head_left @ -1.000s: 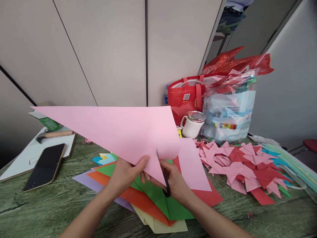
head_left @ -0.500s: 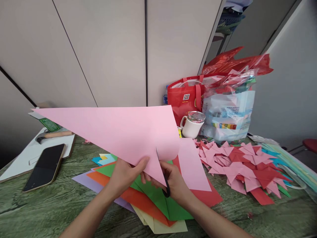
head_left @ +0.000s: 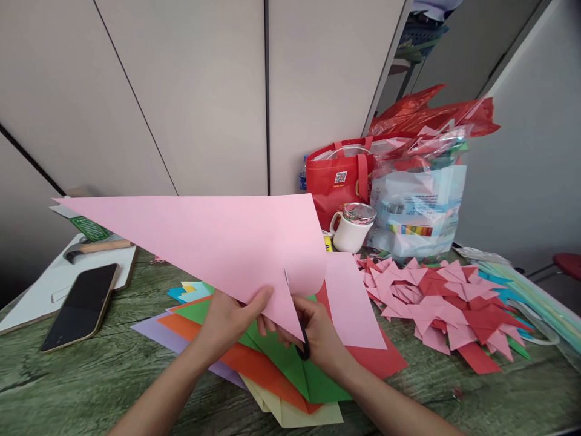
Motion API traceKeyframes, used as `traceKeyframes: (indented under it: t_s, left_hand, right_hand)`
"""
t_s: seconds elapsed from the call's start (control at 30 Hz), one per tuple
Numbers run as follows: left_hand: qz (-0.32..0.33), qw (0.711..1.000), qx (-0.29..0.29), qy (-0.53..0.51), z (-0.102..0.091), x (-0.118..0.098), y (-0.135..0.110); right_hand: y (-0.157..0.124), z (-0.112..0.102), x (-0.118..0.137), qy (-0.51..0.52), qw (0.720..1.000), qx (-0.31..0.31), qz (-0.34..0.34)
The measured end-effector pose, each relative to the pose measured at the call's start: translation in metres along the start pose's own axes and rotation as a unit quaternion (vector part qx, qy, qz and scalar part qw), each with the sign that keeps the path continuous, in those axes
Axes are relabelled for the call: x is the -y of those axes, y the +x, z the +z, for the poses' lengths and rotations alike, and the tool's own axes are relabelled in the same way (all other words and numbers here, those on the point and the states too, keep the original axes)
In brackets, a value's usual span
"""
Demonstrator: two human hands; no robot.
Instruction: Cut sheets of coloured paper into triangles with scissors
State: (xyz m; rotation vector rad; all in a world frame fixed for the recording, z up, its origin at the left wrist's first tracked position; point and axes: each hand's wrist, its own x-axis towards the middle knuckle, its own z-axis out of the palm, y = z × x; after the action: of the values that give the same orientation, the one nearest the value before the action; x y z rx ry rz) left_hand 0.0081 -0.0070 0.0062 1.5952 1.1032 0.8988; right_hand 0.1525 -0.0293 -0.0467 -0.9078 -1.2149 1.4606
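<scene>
Now cutting a large folded pink paper triangle (head_left: pixel 218 242) over the green wood-grain counter (head_left: pixel 68 381).
Left hand (head_left: pixel 227 321) is pinching its lower edge; right hand (head_left: pixel 318 333) is gripping black-handled scissors (head_left: pixel 303 346), blade inside the paper, above fanned coloured sheets (head_left: pixel 276 363).

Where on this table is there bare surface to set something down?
Bare green table shows in front of the phone, left of the coloured paper stack. Another bare strip lies near the front edge, right of the right hand, below the folded paper pile. Crowded: back right, around the mug and bags.
</scene>
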Motion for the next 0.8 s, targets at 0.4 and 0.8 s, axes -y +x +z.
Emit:
traceKeyframes:
  t_s: [0.4, 0.8]
  left_hand:
    - [-0.012, 1.0, 0.001, -0.006, 0.0029, 0.001, -0.0013]
    - [-0.035, 0.999, 0.007, -0.001, 0.0082, -0.0039, -0.0036]
  right_hand:
    - [0.0013, 0.0013, 0.0041, 0.043, 0.998, 0.019, -0.033]
    - [0.002, -0.0017, 0.003, 0.061, 0.996, 0.012, -0.061]
